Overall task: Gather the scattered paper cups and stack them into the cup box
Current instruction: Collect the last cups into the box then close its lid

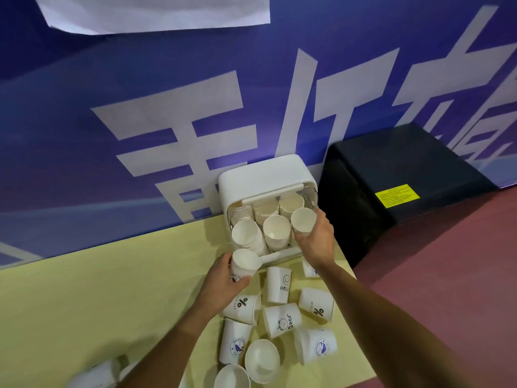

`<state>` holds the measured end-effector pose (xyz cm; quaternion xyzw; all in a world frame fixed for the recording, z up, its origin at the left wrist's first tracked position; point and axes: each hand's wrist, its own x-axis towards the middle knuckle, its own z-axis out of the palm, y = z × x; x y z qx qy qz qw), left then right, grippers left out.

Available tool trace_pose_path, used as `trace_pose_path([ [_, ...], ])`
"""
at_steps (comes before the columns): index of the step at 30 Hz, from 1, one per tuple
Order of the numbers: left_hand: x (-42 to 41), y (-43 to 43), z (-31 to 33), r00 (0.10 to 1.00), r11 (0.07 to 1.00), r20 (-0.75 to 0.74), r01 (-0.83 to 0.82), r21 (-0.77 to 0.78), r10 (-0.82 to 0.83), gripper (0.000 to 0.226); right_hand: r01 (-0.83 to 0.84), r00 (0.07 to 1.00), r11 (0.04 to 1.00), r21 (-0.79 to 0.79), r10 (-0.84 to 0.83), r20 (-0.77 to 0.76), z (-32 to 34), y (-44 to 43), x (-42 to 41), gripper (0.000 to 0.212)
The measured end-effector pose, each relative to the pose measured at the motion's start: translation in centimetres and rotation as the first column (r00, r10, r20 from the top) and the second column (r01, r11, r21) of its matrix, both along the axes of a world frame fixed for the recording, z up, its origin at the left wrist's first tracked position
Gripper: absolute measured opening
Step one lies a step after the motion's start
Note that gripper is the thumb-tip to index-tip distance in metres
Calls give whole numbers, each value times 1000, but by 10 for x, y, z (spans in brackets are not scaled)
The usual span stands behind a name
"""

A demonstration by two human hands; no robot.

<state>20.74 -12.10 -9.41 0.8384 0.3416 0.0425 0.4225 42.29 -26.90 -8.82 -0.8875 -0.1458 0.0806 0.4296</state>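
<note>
A white cup box (263, 175) stands open at the far edge of the yellow table (98, 289), against the blue wall. Several stacks of white paper cups (275, 231) fill it. My right hand (317, 242) grips a paper cup (303, 219) at the box's front right corner, above the stacks. My left hand (226, 278) grips another paper cup (244, 264) just in front of the box's lower left. Several loose printed cups (282, 319) lie scattered on the table between my forearms.
A black box (400, 175) with a yellow label stands right of the cup box. The table's right edge (361, 340) drops to a red floor. More cups (95, 373) lie at the bottom left. A white sheet (156, 12) hangs on the wall.
</note>
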Motion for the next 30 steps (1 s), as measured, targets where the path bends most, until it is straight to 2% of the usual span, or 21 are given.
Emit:
trace_pose_path([
  [6, -1, -4, 2, 1000, 999, -13, -25, -31, 25, 64, -76, 996, 973, -219, 82, 20, -17, 1, 7, 60],
  [9, -1, -5, 5, 1000, 999, -12, -27, -22, 27, 60, -110, 992, 957, -270, 122, 28, -23, 2, 9, 51],
  [15, -5, -7, 10, 999, 999, -28, -29, 15, 29, 57, -160, 985, 945, -286, 170, 12, -26, 4, 14, 44],
  [26, -7, -13, 11, 999, 1000, -45, -22, 3, 22, 57, -179, 982, 924, -337, 191, 3, -22, 3, 13, 53],
  [28, -7, -13, 12, 999, 1000, -34, -26, -12, 26, 57, -145, 987, 941, -306, 160, 24, -18, -1, 6, 53],
  [30, -6, -15, 15, 999, 998, -17, -42, -53, 41, 57, -99, 987, 973, -209, 123, 103, -12, -4, -5, 45],
])
